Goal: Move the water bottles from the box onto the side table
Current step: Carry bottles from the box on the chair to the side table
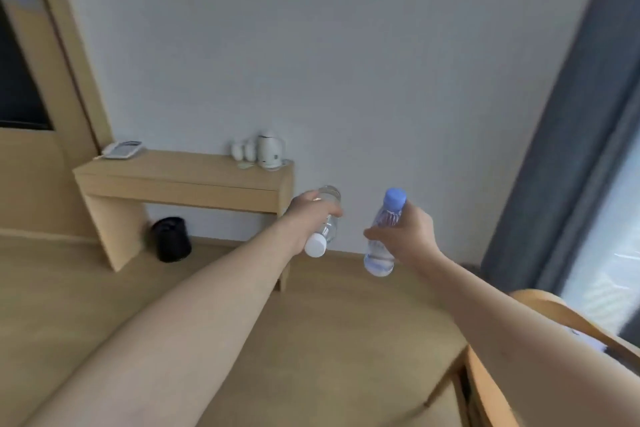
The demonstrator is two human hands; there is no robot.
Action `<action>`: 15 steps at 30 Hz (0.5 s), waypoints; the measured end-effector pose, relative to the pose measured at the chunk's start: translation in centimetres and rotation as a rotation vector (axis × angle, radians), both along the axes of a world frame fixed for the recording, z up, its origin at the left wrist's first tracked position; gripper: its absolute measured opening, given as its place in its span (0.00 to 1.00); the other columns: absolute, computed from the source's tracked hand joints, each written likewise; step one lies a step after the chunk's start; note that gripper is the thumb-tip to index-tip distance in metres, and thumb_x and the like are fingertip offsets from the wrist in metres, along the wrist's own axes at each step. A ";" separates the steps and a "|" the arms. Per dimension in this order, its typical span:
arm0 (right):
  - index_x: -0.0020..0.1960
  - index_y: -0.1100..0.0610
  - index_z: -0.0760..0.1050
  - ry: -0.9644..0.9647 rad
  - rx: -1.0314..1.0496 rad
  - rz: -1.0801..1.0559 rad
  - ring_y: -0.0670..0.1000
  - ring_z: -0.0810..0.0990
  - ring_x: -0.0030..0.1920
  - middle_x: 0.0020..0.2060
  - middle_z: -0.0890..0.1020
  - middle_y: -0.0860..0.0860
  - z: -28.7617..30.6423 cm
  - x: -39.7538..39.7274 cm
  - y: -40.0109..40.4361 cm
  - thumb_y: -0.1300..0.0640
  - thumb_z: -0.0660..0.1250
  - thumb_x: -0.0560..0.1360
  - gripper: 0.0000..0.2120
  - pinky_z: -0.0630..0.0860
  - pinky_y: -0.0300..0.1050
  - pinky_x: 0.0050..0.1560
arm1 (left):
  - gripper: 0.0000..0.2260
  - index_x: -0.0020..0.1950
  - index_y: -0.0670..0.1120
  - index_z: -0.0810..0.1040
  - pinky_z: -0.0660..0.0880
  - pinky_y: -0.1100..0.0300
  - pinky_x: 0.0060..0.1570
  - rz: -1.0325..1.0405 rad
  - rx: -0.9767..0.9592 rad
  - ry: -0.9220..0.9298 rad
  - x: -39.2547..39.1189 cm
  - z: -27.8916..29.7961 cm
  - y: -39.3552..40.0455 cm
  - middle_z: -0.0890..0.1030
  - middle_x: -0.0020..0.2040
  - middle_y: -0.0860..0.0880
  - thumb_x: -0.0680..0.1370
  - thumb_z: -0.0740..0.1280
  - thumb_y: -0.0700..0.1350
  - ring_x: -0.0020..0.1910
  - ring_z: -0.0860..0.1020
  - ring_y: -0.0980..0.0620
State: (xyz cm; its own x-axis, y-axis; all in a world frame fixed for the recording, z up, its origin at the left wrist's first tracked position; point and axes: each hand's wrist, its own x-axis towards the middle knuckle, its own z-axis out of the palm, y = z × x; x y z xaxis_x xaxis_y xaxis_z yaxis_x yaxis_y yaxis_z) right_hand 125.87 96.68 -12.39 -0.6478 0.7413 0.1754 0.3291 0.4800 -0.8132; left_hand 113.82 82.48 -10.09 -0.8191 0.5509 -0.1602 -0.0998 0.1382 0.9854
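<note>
Left hand (311,215) is wrapped round a clear bottle (327,218), held tipped with its white cap (316,246) pointing near and down. Right hand (405,236) grips a second bottle (382,239) about its middle, blue cap (394,198) up, roughly upright. Both bottles are in the air, clear of any surface. The side table (183,180) stands far left against the wall, with a kettle (268,151) and cups at its right end and a phone (123,149) at its left (box not in view). Judgement: carry step. Turn the left bottle upright before setting down; aim for the bare middle of the top, away from the kettle.
</note>
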 end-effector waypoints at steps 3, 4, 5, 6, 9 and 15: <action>0.44 0.52 0.71 0.030 -0.021 0.124 0.51 0.79 0.44 0.41 0.79 0.48 -0.8 -9.4 -0.3 0.53 0.80 0.61 0.20 0.75 0.45 0.41 | 0.24 0.66 0.54 0.75 0.79 0.58 0.33 0.141 0.026 -0.008 -7.2 -0.5 -1.7 0.80 0.47 0.47 0.72 0.75 0.40 0.40 0.81 0.46; 0.43 0.50 0.70 0.039 -0.033 0.163 0.50 0.78 0.42 0.40 0.79 0.47 -0.9 -12.4 -0.4 0.54 0.80 0.61 0.20 0.74 0.44 0.38 | 0.25 0.67 0.53 0.74 0.80 0.57 0.35 0.182 0.020 -0.014 -9.5 -0.5 -2.2 0.80 0.49 0.47 0.72 0.75 0.40 0.42 0.82 0.46; 0.42 0.49 0.69 0.038 -0.046 0.201 0.48 0.78 0.41 0.40 0.78 0.46 -1.0 -15.3 -0.6 0.55 0.80 0.61 0.20 0.72 0.42 0.36 | 0.26 0.69 0.52 0.74 0.81 0.55 0.38 0.220 0.007 -0.028 -11.8 -0.5 -2.9 0.80 0.51 0.47 0.72 0.75 0.41 0.44 0.82 0.45; 0.41 0.49 0.69 0.033 -0.058 0.237 0.46 0.78 0.39 0.39 0.79 0.46 -1.0 -18.2 -0.8 0.56 0.80 0.61 0.20 0.72 0.41 0.34 | 0.28 0.70 0.52 0.73 0.81 0.52 0.42 0.252 -0.005 -0.042 -13.9 -0.5 -3.5 0.80 0.51 0.47 0.72 0.75 0.41 0.46 0.82 0.43; 0.41 0.50 0.71 0.022 -0.071 0.323 0.45 0.79 0.38 0.37 0.79 0.45 -0.6 -26.2 -1.5 0.56 0.79 0.60 0.17 0.72 0.41 0.32 | 0.27 0.69 0.54 0.73 0.80 0.49 0.47 0.336 -0.018 -0.055 -20.0 0.2 -5.2 0.79 0.50 0.48 0.72 0.76 0.40 0.46 0.82 0.43; 0.40 0.53 0.72 0.018 -0.051 0.480 0.46 0.78 0.35 0.34 0.79 0.47 -0.3 -39.7 -4.7 0.55 0.79 0.61 0.17 0.72 0.42 0.32 | 0.24 0.66 0.54 0.75 0.81 0.54 0.39 0.501 -0.035 -0.062 -30.5 0.9 -8.8 0.81 0.52 0.46 0.72 0.75 0.41 0.45 0.82 0.42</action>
State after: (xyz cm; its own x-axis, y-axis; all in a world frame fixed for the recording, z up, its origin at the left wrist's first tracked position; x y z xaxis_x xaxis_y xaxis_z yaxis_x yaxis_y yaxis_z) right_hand 86.19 91.99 -12.69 -0.9162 0.3668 0.1614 0.0652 0.5338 -0.8431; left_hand 83.36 73.68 -9.21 -0.9699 0.0863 -0.2277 -0.2199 0.0909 0.9713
